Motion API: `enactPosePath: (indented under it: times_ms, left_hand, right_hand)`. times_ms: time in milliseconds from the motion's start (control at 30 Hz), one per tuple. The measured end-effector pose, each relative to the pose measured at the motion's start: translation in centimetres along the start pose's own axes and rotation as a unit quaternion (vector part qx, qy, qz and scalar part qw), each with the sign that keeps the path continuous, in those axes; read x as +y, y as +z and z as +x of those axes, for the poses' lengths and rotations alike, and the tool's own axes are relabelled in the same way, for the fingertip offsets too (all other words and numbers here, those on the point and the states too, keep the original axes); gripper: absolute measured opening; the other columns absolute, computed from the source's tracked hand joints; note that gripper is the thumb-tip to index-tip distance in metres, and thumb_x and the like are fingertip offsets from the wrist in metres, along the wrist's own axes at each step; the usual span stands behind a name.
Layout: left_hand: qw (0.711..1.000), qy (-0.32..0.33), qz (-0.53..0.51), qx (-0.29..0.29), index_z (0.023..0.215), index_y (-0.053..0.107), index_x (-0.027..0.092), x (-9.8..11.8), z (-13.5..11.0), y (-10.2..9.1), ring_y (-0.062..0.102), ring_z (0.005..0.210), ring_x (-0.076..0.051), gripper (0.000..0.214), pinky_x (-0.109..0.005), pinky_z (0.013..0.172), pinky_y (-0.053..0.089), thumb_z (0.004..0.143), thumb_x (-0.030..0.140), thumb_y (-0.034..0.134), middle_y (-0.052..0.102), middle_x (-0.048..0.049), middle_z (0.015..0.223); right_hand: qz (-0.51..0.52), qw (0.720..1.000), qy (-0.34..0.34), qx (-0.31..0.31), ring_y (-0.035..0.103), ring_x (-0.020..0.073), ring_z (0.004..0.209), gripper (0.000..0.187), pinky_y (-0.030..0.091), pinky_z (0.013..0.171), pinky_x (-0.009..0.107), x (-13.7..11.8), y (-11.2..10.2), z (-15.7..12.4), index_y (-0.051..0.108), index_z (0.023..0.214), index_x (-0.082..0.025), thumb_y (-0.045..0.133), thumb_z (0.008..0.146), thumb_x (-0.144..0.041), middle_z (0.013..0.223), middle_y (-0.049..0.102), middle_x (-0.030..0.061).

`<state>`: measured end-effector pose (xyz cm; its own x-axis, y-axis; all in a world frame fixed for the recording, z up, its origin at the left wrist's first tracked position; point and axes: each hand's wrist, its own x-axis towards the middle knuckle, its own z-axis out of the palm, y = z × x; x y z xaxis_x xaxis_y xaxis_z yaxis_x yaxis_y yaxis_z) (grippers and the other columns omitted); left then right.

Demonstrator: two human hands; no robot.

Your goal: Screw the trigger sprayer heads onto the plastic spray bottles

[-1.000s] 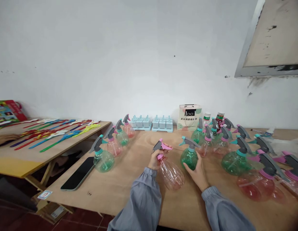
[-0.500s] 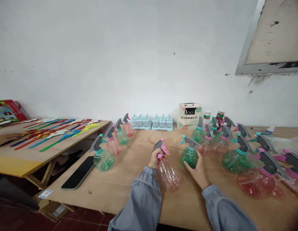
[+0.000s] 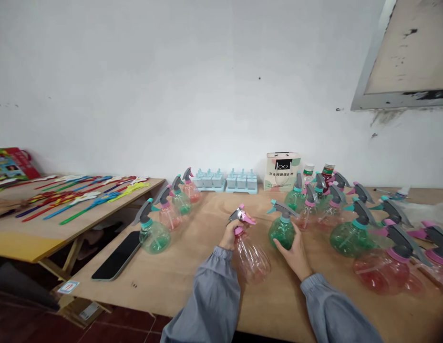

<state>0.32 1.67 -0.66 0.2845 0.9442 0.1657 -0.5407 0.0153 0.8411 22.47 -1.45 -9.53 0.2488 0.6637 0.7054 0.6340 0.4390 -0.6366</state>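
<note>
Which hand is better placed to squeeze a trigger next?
Probably the left hand: it grips the pink bottle by its spray head; the right hand cups the green bottle lower down.

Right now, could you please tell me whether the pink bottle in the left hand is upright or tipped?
Tipped: the pink bottle slants from the left hand, its base right of its neck.

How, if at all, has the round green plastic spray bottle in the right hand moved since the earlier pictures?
No: that spray bottle shows no visible shift either way against the flat black rectangular phone.
</note>
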Motion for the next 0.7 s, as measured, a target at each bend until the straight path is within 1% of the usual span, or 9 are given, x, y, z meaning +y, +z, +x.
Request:
enactPosePath:
  times_ms: [100,200,267,333,400,467,567,633,700]
  left_hand:
    - [1.0,0.012,0.006,0.003,0.086,0.067,0.014,0.1,-0.1,0.3,0.068,0.076,-0.02,0.033,-0.022,0.052,0.044,0.054,0.024,0.061,0.073,-0.0083,0.082]
    - [0.999,0.042,0.004,0.022,0.074,0.065,0.016,0.3,-0.3,0.5,0.067,0.073,-0.02,0.022,-0.023,0.05,0.044,0.056,0.028,0.058,0.072,-0.0075,0.075]
    - [0.998,0.058,0.01,0.019,0.067,0.064,0.017,0.6,-0.5,0.6,0.067,0.074,-0.021,0.018,-0.025,0.05,0.045,0.057,0.03,0.057,0.071,-0.0078,0.074]
    - [0.997,0.067,0.039,0.02,0.071,0.066,0.018,1.2,-0.7,0.6,0.068,0.081,-0.023,0.018,-0.026,0.055,0.048,0.058,0.029,0.059,0.072,-0.0072,0.079]
    - [0.99,0.097,0.091,0.051,0.083,0.07,0.021,2.3,-0.9,0.3,0.068,0.09,-0.023,0.023,-0.028,0.064,0.052,0.062,0.029,0.064,0.074,-0.0052,0.087]
    - [0.97,0.154,0.16,0.096,0.094,0.071,0.023,3.7,-0.8,-0.5,0.067,0.097,-0.023,0.029,-0.03,0.074,0.053,0.066,0.031,0.071,0.074,-0.0045,0.096]
    - [0.921,0.228,0.278,0.15,0.092,0.073,0.021,5.8,0.2,-2.6,0.068,0.097,-0.025,0.027,-0.033,0.082,0.053,0.07,0.036,0.076,0.074,-0.007,0.097]
    - [0.887,0.255,0.338,0.182,0.088,0.074,0.019,6.8,1.2,-4.4,0.07,0.088,-0.025,0.027,-0.033,0.079,0.054,0.072,0.041,0.074,0.074,-0.0069,0.088]
    - [0.865,0.269,0.368,0.211,0.091,0.073,0.017,7.4,2.3,-6.2,0.071,0.078,-0.023,0.031,-0.032,0.072,0.054,0.075,0.044,0.07,0.073,-0.0055,0.084]
  right_hand:
    - [-0.002,1.0,-0.002,0.006,0.051,0.0328,0.126,0.085,0.044,0.105,0.053,-0.1,0.0,0.0,0.032,0.143,-0.013,0.064,0.08,-0.059,0.137,0.048,0.0212]
    - [-0.007,1.0,-0.001,0.01,0.051,0.0334,0.125,0.085,0.044,0.105,0.054,-0.2,0.0,0.1,0.033,0.143,-0.013,0.063,0.08,-0.061,0.136,0.049,0.0211]
    - [-0.008,1.0,0.001,0.011,0.052,0.0337,0.125,0.086,0.044,0.104,0.054,-0.2,0.0,0.1,0.034,0.142,-0.012,0.063,0.08,-0.062,0.136,0.05,0.0214]
    - [-0.007,1.0,0.002,0.008,0.052,0.0337,0.124,0.086,0.044,0.104,0.054,-0.1,0.0,0.2,0.034,0.143,-0.012,0.063,0.08,-0.062,0.136,0.05,0.0214]
    - [-0.007,1.0,0.002,0.006,0.052,0.0338,0.124,0.086,0.044,0.104,0.054,0.0,0.0,0.1,0.034,0.143,-0.013,0.063,0.08,-0.063,0.135,0.05,0.021]
    - [-0.009,1.0,0.002,0.006,0.052,0.0338,0.124,0.086,0.044,0.104,0.054,0.0,-0.1,0.1,0.033,0.143,-0.013,0.063,0.08,-0.062,0.135,0.051,0.0207]
    - [-0.012,1.0,0.0,0.008,0.052,0.0337,0.124,0.085,0.044,0.104,0.054,0.0,-0.1,0.1,0.033,0.144,-0.014,0.063,0.08,-0.062,0.135,0.05,0.0204]
    - [-0.012,1.0,-0.002,0.008,0.052,0.0336,0.124,0.085,0.044,0.104,0.054,0.0,-0.1,0.1,0.033,0.143,-0.013,0.062,0.081,-0.062,0.136,0.05,0.0206]
    - [-0.012,1.0,-0.001,0.007,0.052,0.034,0.124,0.085,0.043,0.104,0.054,0.0,0.0,0.1,0.034,0.143,-0.013,0.062,0.08,-0.063,0.136,0.05,0.0212]
